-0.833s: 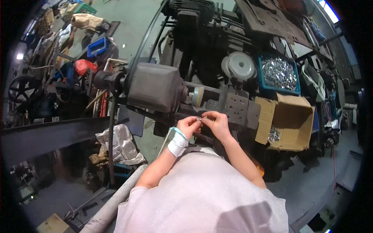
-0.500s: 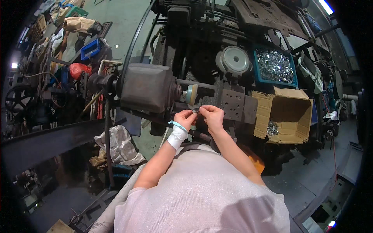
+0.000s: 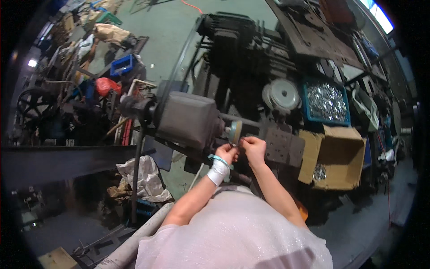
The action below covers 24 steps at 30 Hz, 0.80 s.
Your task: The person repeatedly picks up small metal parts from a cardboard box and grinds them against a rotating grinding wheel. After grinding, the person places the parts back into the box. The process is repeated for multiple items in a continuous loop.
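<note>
Clutter lines the green floor [image 3: 154, 29] left of the dark machine [image 3: 187, 119]. Over on the right, a blue bin [image 3: 329, 122] is full of shiny metal parts [image 3: 326, 101]; the open cardboard box [image 3: 342, 172] beside it holds a small heap [image 3: 319, 172]. The left hand [image 3: 227, 154] pinches a small metal piece [image 3: 233, 145] by the round wheel [image 3: 235, 132]; the right hand [image 3: 254, 149] curls close beside, its grip too blurred to tell.

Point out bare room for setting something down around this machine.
Free: the green floor between the blue crate and the machine, and the right side of the cardboard box, beyond the metal pieces. Crowded: the teal bin, heaped with shiny parts, and around the left hand and right hand, beside the small wheel.
</note>
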{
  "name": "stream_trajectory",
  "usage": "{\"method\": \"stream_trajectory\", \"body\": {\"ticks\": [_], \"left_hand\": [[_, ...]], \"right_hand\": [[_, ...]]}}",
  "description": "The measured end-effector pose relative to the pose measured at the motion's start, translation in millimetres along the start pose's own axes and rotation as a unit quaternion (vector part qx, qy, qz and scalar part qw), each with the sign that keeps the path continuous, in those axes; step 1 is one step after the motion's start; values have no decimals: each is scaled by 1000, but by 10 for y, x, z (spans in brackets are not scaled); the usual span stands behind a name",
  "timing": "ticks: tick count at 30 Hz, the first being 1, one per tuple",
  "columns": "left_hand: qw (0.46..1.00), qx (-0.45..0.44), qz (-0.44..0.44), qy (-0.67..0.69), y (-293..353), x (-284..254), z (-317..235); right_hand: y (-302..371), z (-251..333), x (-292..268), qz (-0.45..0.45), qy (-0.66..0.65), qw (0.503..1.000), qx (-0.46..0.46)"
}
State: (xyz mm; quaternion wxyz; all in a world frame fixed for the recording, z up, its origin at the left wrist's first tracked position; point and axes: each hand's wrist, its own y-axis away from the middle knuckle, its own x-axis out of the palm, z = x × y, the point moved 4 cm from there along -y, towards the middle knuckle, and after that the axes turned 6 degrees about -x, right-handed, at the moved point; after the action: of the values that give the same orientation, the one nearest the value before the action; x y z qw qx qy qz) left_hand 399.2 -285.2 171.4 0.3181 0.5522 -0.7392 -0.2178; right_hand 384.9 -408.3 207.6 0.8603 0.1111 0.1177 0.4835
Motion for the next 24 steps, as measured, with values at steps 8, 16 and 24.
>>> {"method": "stream_trajectory", "body": {"ticks": [8,16,24], "left_hand": [[993,-15,90,76,99,-22,54],[943,-155,226,189,211,-101,160],[995,-43,93,-5,142,-24,81]], "right_hand": [[64,-100,-69,25,-38,999,-10],[296,-12,-97,87,-97,991,24],[210,-206,-79,-17,-67,996,53]]}}
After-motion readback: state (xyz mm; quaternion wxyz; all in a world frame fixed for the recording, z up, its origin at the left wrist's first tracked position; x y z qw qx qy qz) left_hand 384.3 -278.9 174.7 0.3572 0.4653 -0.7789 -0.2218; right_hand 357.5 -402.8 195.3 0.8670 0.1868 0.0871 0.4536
